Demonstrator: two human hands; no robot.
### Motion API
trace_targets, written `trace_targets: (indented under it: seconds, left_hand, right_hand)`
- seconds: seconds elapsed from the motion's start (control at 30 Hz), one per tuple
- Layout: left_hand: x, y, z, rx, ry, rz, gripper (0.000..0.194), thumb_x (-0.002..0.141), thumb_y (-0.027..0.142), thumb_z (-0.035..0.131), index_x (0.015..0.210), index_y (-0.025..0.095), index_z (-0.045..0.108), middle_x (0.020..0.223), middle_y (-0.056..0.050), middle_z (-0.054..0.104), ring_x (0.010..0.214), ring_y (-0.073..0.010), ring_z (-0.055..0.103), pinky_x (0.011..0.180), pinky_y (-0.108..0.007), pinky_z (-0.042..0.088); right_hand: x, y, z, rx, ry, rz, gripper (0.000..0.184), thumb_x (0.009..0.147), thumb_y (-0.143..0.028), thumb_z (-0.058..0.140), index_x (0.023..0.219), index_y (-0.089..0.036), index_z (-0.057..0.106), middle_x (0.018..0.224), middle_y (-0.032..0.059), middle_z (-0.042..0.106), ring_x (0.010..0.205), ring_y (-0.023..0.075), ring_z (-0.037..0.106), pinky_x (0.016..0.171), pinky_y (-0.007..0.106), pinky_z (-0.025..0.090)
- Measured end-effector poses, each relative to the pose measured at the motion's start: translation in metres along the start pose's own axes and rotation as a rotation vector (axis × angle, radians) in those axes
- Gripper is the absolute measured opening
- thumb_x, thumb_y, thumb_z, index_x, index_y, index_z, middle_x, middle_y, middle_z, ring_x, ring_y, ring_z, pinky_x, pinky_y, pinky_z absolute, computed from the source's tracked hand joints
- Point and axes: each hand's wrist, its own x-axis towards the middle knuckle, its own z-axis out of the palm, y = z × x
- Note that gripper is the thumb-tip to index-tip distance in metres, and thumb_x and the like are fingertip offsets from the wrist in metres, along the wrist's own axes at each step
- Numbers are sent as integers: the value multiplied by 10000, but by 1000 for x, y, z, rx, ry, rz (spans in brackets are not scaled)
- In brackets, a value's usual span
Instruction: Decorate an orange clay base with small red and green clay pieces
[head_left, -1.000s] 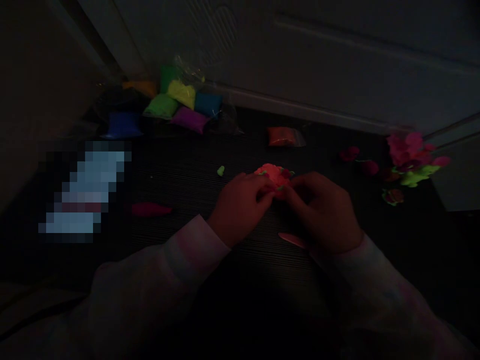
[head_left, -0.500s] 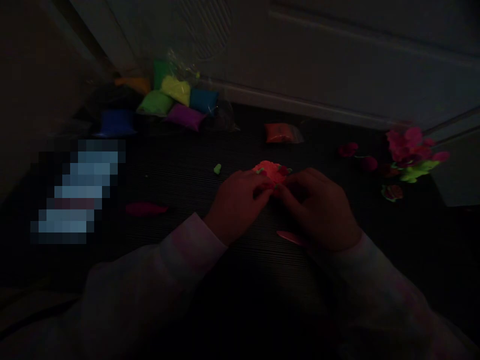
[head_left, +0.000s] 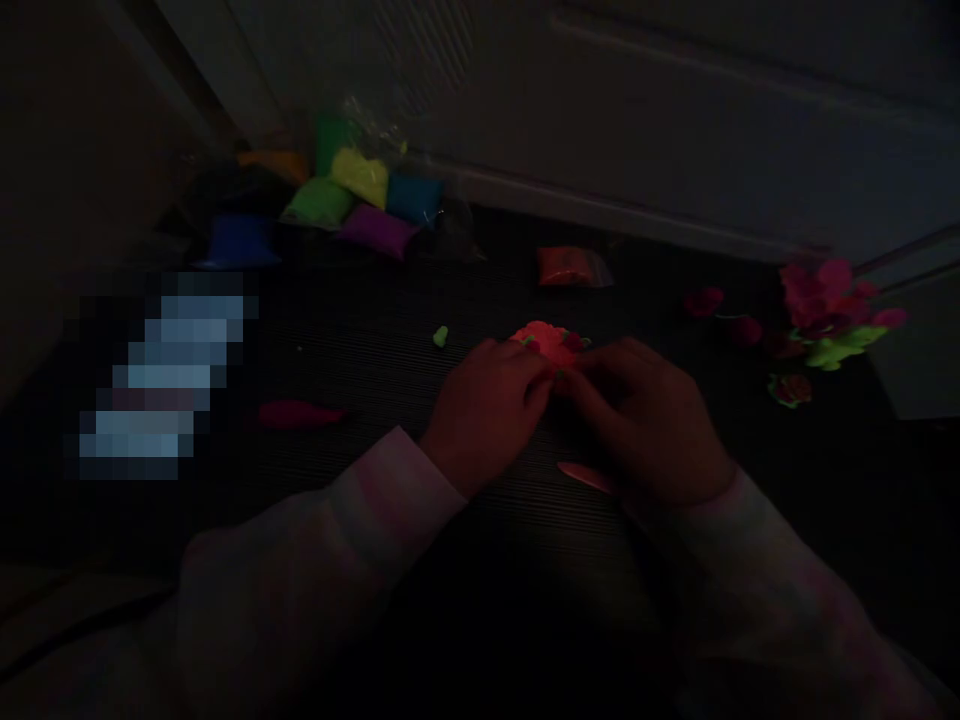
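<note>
Ideally, work at the middle of this dim worktop (head_left: 420,290) calls for wrists held low and steady. The right hand (head_left: 656,420) and the left hand (head_left: 487,415) curl in from either side, thumbs and fingertips coming together at the near edge of a coral-coloured piece (head_left: 544,333); whether they pinch it or merely press, I cannot tell. Light, even pressure from both sides would suit best, as the piece looks soft and a hard squeeze could flatten its bumpy edge. It seems to rest on the worktop between the hands, just beyond the fingertips, its near part hidden by them. A pink blade-shaped tool (head_left: 583,475) lies on the near side, just beside the right hand. On the piece, a dark red rosette (head_left: 574,341) sits near the right fingertips; better not to brush it. Smallest, a green fleck (head_left: 560,376) shows where the fingertips meet, best handled with the very tips.
</note>
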Motion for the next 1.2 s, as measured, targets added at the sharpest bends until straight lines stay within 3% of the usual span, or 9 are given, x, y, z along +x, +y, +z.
trace_targets:
  seconds: [0.17,0.43,1.2]
  left_hand:
    - [-3,-1,-3,-60,20,0,178,785,162,510,932,155,611,980,-41,634,910,-188,540,824,-338,408]
    - [-1,-2,-5,-166,43,-50,127,757,137,537,845,170,623,869,-17,631,822,-154,569,738,-285,447]
    - [0,-1,-1,-56,36,-15,110,791,177,512,811,166,619,859,-24,631,821,-168,552,747,-309,426]
  right_hand:
    - [-2,6,-3,96,42,66,100,766,-214,517,799,-180,605,747,12,630,657,139,576,598,262,430]
    - [-4,11,0,108,37,30,124,768,-215,518,850,-193,608,805,24,633,726,159,586,632,288,447]
    - [-3,9,6,107,83,25,125,777,-190,505,848,-178,607,809,28,636,721,147,584,641,274,438]
